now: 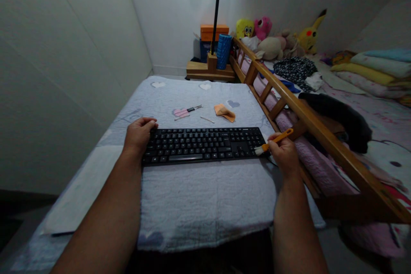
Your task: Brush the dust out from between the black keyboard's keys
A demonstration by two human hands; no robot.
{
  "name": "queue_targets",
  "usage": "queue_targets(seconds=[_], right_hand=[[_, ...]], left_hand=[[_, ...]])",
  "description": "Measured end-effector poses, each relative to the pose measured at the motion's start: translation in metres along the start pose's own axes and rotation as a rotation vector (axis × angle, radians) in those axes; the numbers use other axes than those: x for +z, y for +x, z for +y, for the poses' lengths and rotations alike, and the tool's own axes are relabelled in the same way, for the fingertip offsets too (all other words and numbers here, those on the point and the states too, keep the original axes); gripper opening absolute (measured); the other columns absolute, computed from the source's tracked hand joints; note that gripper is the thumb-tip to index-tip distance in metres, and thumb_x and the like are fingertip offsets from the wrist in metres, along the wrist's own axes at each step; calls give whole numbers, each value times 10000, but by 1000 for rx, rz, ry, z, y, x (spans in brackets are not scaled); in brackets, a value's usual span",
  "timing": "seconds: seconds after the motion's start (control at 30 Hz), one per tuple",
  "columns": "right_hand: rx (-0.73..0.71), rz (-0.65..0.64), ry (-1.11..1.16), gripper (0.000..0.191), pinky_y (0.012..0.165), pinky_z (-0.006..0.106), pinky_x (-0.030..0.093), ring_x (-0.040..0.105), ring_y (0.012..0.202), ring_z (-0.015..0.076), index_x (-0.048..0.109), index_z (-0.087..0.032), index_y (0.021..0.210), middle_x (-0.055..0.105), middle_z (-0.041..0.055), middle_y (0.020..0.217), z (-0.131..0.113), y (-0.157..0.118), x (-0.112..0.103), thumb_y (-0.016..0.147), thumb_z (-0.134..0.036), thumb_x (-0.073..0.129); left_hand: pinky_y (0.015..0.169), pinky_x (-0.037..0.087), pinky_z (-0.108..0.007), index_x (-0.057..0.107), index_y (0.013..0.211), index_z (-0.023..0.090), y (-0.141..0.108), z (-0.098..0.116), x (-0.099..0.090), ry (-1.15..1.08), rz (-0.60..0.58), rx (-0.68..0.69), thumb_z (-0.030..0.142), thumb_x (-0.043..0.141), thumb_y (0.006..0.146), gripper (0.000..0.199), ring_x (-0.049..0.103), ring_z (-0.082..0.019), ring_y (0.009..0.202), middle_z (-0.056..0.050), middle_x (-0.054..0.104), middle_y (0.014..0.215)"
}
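While the left hand [137, 136] rests at the far left corner of the black keyboard [199, 145], the right hand [282, 152] is at the opposite end, just beside the number pad. From where I stand, the left fingers are bent around that corner, touching it; whether they pinch it, I cannot tell. The right hand is closed on one brush [278, 138], thumb and fingers around the orange handle, whose end sticks out beyond the grip. The pale bristles point left, at the lower part of the number pad; contact with the keys cannot be confirmed.

The keyboard lies flat, long side across, between the two hands on the pale blue quilted cover [205, 201].

Count of items past its far edge: one slim tool [192, 109] with metal tips, a black band and a pink part; two white swabs [207, 119], lying apart, one just beside the pink part; one crumpled orange cloth [224, 112], to the right of both swabs.

One wooden rail [289, 94] runs along the right side. Beyond stand one orange box [214, 32] and one blue textured roller [224, 51], near one upright black pole [216, 8].
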State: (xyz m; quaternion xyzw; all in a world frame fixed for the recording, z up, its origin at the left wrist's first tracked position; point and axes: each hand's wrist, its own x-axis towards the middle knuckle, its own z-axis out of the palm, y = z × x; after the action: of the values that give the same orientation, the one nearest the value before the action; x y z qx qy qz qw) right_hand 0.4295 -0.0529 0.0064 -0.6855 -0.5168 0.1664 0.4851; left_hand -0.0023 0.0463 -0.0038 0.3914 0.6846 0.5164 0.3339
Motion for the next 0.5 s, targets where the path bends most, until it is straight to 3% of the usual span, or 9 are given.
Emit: queue_targets(seconds=[0.5], right_hand=[[-137, 336, -319, 146, 681, 340, 439, 585, 645, 223, 637, -226, 720, 604, 20, 643, 10, 5, -12, 703, -305, 516]], left_hand=[[754, 518, -320, 703, 806, 199, 3, -2, 0, -5, -6, 1, 302, 683, 631, 205, 628, -195, 728, -22, 681, 730]])
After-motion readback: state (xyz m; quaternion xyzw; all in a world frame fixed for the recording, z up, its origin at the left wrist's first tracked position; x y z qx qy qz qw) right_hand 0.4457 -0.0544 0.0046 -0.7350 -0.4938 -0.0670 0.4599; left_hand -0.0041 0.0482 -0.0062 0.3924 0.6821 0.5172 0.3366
